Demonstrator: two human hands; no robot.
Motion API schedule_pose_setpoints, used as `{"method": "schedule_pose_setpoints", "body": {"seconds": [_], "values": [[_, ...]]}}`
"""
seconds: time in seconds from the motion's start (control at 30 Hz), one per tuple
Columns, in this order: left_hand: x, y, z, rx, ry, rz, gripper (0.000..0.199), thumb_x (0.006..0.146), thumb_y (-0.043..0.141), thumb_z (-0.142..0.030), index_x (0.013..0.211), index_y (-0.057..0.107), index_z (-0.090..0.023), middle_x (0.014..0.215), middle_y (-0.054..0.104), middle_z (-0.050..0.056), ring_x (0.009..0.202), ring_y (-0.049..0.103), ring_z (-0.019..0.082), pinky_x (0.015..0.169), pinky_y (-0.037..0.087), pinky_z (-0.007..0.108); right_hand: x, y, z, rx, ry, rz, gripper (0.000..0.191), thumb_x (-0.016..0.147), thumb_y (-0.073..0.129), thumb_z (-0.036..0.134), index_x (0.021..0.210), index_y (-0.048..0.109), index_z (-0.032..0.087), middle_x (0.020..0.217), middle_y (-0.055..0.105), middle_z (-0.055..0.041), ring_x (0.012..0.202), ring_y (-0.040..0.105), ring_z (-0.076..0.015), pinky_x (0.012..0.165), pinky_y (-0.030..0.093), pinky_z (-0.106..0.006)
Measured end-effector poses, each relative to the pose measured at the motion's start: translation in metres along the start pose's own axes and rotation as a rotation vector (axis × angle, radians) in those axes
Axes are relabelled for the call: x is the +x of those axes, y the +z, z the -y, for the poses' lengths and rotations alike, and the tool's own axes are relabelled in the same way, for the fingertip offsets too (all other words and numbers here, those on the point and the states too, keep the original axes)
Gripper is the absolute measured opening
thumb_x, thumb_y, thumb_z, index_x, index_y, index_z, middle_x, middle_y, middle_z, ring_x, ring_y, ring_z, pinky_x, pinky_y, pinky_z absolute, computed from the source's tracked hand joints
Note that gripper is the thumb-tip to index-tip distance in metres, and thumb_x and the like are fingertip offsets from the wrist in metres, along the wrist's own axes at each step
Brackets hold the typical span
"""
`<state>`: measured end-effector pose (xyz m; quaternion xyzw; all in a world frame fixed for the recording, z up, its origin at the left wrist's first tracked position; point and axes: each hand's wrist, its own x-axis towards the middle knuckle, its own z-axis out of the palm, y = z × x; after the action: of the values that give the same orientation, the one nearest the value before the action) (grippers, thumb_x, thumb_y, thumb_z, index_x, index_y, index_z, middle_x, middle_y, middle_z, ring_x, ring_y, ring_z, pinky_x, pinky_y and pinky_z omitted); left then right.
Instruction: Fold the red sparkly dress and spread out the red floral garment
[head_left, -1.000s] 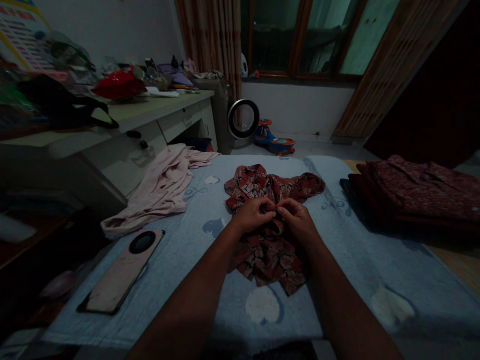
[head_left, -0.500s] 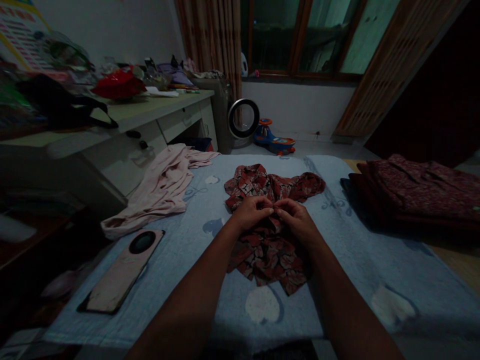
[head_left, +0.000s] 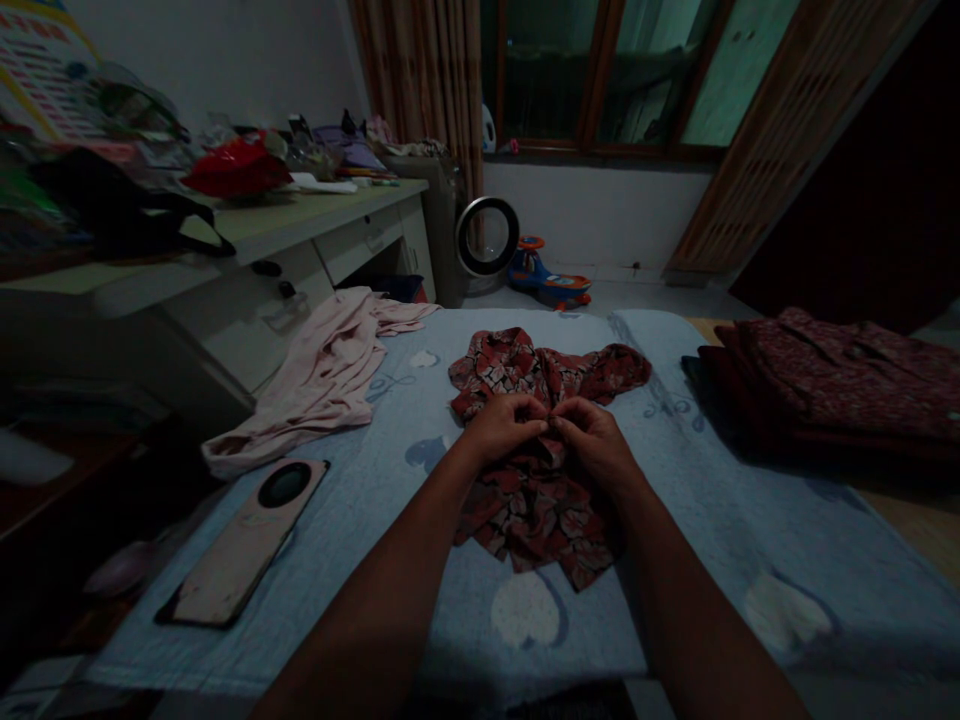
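Observation:
A dark red patterned garment [head_left: 517,365] lies crumpled on the blue cloth [head_left: 375,560] with heart shapes. Above its middle, my left hand [head_left: 506,428] pinches the fabric between thumb and fingers. My right hand [head_left: 592,435] pinches the same garment just beside it, and the fingertips of both hands almost meet. What small part of the garment sits between the fingertips is too dark to make out. The lower end of the garment spreads out between my forearms.
To the left are a pink garment [head_left: 319,385] and a phone [head_left: 244,545] lying back up. On the right sits a stack of folded dark red clothes [head_left: 847,390]. Beyond are a cluttered desk [head_left: 300,225], a washing machine with its round door [head_left: 487,237] open, and a ride-on toy [head_left: 551,280].
Almost nothing differs. Both hands stay at the same spot on the garment, with at most a slight shift of the fingers.

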<state>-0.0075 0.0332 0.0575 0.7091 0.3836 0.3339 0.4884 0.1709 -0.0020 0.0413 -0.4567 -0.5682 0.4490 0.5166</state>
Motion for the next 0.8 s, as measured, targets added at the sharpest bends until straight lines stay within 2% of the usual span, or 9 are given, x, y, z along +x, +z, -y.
{"method": "schedule_pose_setpoints", "body": {"seconds": [0.2,0.37,0.57,0.8], "values": [[-0.0018,0.0001,-0.0053,0.086,0.023,-0.048,0.013,0.075,0.062,-0.026,0.080,0.067,-0.015,0.077,0.066,0.000,0.072,0.059,0.015,0.068,0.043,0.026,0.0000,0.0010,-0.0010,-0.041,-0.051,0.043,0.019,0.074,0.072,0.031,0.088,0.063,0.021,0.083,0.064,0.0008,0.077,0.060,-0.0149,0.072,0.048,-0.027],[-0.0014,0.0018,-0.0064,0.110,0.037,-0.067,0.010,0.074,0.062,-0.024,0.078,0.067,-0.015,0.075,0.066,0.000,0.071,0.060,0.015,0.068,0.043,0.025,0.0014,0.0036,-0.0035,-0.059,-0.079,0.030,0.020,0.072,0.072,0.029,0.087,0.061,0.022,0.085,0.063,0.0005,0.080,0.059,-0.0154,0.076,0.048,-0.028],[-0.0006,0.0031,-0.0033,0.079,0.010,-0.082,0.011,0.075,0.062,-0.026,0.077,0.065,-0.016,0.073,0.065,-0.001,0.070,0.059,0.015,0.066,0.043,0.025,0.0011,0.0027,-0.0035,-0.073,-0.056,0.045,0.020,0.073,0.070,0.028,0.091,0.061,0.022,0.083,0.062,0.0009,0.077,0.058,-0.0153,0.070,0.046,-0.027],[-0.0002,0.0042,0.0003,0.036,-0.011,-0.063,0.012,0.075,0.061,-0.028,0.077,0.065,-0.016,0.076,0.066,0.000,0.071,0.059,0.015,0.067,0.044,0.026,0.0008,0.0022,-0.0031,-0.137,-0.066,0.037,0.017,0.075,0.067,0.029,0.090,0.065,0.021,0.084,0.064,-0.0003,0.078,0.059,-0.0157,0.072,0.047,-0.028]]}}
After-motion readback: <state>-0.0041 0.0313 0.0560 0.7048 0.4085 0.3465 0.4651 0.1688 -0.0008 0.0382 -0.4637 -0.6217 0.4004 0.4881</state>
